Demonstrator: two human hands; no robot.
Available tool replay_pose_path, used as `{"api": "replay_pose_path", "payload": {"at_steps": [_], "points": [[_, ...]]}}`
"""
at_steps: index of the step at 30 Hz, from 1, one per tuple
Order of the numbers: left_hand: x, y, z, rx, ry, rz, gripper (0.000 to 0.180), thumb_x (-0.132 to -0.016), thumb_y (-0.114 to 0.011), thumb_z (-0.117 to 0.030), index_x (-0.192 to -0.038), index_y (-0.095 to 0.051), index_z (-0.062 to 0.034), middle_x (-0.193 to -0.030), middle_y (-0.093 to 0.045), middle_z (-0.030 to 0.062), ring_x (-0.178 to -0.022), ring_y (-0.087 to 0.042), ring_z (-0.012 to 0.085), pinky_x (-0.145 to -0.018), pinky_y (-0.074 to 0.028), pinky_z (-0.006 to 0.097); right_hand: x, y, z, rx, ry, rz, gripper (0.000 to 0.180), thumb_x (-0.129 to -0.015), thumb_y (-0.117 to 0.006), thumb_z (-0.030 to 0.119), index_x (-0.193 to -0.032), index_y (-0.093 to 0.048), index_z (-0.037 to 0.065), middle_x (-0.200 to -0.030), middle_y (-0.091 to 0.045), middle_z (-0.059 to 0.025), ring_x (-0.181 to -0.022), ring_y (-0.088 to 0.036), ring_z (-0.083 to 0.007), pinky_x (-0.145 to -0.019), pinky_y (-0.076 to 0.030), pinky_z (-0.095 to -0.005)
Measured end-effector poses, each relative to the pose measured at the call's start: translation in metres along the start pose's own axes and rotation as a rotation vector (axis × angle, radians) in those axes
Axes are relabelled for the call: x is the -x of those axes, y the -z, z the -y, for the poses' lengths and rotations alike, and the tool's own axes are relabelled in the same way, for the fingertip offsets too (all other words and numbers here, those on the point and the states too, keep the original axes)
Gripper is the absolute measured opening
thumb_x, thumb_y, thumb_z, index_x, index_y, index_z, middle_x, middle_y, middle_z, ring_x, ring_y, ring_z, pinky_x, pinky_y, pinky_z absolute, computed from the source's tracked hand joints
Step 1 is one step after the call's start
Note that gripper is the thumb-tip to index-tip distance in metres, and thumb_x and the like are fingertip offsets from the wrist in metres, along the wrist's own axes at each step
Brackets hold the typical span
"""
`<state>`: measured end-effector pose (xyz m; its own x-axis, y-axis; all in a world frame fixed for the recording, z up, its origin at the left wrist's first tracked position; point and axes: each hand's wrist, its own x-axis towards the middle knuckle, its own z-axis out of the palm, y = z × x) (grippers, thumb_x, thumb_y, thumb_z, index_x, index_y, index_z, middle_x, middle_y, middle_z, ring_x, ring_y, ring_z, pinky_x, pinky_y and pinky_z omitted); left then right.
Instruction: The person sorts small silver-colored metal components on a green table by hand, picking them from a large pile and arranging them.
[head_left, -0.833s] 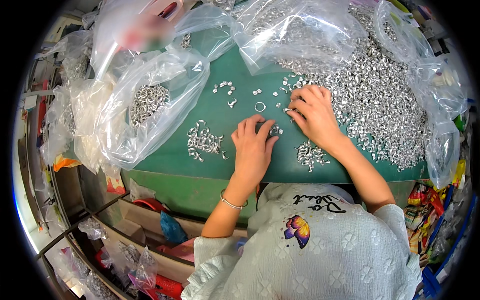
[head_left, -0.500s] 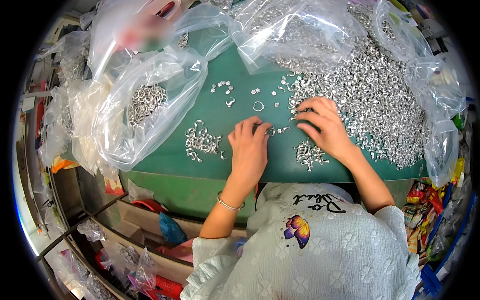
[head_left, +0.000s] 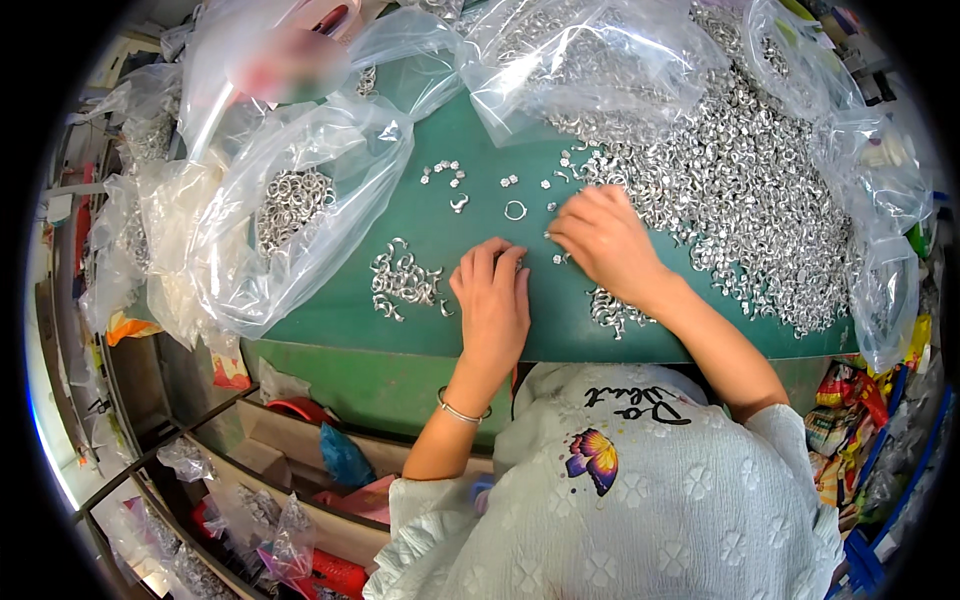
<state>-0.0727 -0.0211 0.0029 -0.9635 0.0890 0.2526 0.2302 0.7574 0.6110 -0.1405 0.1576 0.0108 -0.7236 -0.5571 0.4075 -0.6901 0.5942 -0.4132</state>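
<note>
I'm curling my left hand (head_left: 490, 305) and right hand (head_left: 608, 245) over a green surface (head_left: 557, 322), whether they're grasping anything I cannot tell, silvery pieces (head_left: 770, 205) lying heaped at right

The bench (head_left: 562, 325) is deep green; the pieces (head_left: 775, 200) toward its right edge and the ring (head_left: 506, 211) near its middle are silver. The shirt (head_left: 625, 525) is pale grey, patterned with tone-on-tone flowers (head_left: 632, 488), black lettering (head_left: 643, 406) and a purple, orange and yellow butterfly (head_left: 597, 460).
</note>
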Motion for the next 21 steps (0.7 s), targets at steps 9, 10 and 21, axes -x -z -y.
{"api": "replay_pose_path", "payload": {"at_steps": [9,10,21], "points": [[-0.005,-0.003,-0.006,-0.013,-0.052,-0.001,0.032,-0.081,-0.069,-0.007,-0.112,-0.061,-0.0075,-0.114,-0.055,0.0079,-0.11,-0.051,0.0284,-0.096,-0.034,0.042,0.01,0.027,0.0,-0.17,-0.109,0.12,0.017,-0.075,-0.074,0.01,-0.089,-0.066,0.005,-0.086,-0.059,-0.0045,-0.088,-0.053,-0.023,-0.082,-0.039,-0.0358],[-0.007,-0.008,-0.006,-0.016,-0.069,-0.014,0.031,-0.081,-0.069,-0.007,-0.111,-0.061,-0.0075,-0.113,-0.055,0.0077,-0.109,-0.051,0.0283,-0.095,-0.034,0.043,0.011,0.024,0.004,-0.114,-0.083,0.153,0.016,-0.075,-0.074,0.01,-0.088,-0.066,0.005,-0.085,-0.059,-0.0044,-0.088,-0.053,-0.0229,-0.081,-0.039,-0.0357],[0.002,0.001,-0.006,0.032,0.04,-0.033,0.03,-0.078,-0.071,-0.005,-0.106,-0.061,-0.0071,-0.115,-0.055,0.0088,-0.11,-0.051,0.0282,-0.096,-0.033,0.041,-0.001,-0.008,0.015,0.061,-0.104,-0.045,0.006,-0.077,-0.069,0.01,-0.077,-0.065,0.006,-0.08,-0.057,-0.0055,-0.083,-0.052,-0.0231,-0.076,-0.038,-0.0351]]}}
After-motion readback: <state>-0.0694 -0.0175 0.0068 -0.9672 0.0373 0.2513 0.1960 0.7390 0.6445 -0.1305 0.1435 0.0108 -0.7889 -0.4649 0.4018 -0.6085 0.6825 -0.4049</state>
